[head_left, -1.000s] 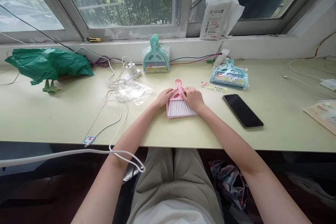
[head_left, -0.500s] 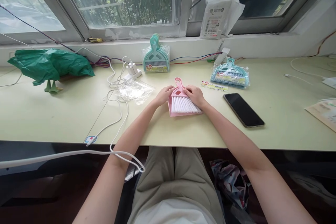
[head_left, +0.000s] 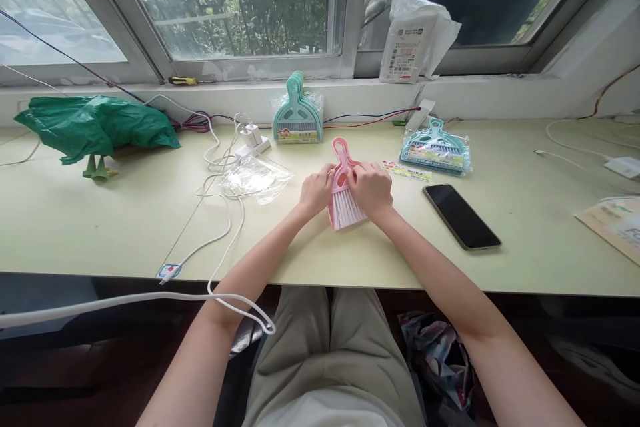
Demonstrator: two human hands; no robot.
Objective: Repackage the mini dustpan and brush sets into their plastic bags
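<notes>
A pink hand brush with white bristles lies against a pink dustpan, handles pointing away from me. Closed around the set's left side is my left hand, thumb near the brush's head. My right hand grips the right side, its thumb on the brush and its other fingers curled over the edge; it covers much of the dustpan. Just beyond my right hand lies a printed label strip. Crumpled clear plastic wrap rests left of my left hand.
Wrapped teal brush-and-dustpan sets stand as a stack by the wall and lie as a pile at right. A phone is nearer. White cables, a power strip and a green plastic bag occupy the left.
Both hands have closed more tightly around the pink set. The right hand has shifted over the brush and hides more of it; the set looks slightly turned and raised.
</notes>
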